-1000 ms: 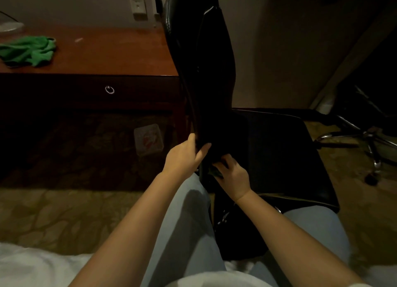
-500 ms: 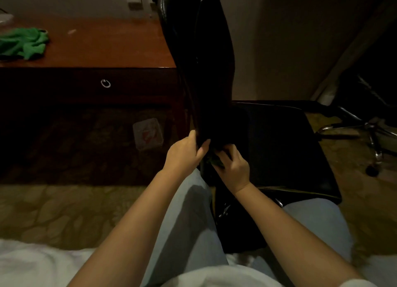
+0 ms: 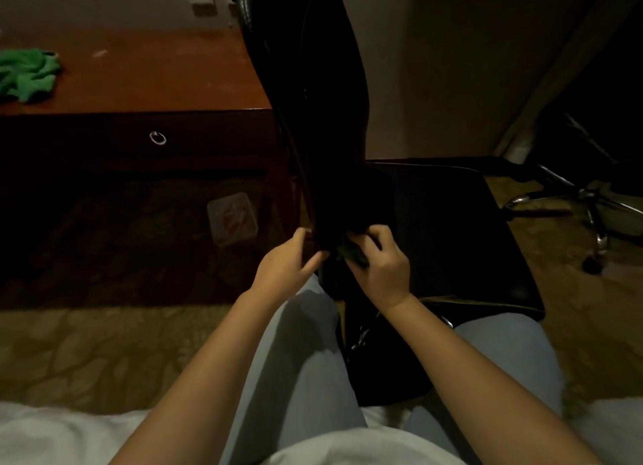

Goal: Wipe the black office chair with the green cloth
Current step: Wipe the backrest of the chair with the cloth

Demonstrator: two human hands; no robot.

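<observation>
Right hand (image 3: 382, 273) higher, green cloth (image 3: 349, 253) against chair (image 3: 313, 116)

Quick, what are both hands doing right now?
Left hand: grips the chair back.
Right hand: grips a green cloth against it.

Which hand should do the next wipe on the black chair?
Probably the right hand: its fingers pinch the green cloth against the bottom of the black chair. The left hand has no cloth; it grips the chair's back edge, steadying it.
</observation>
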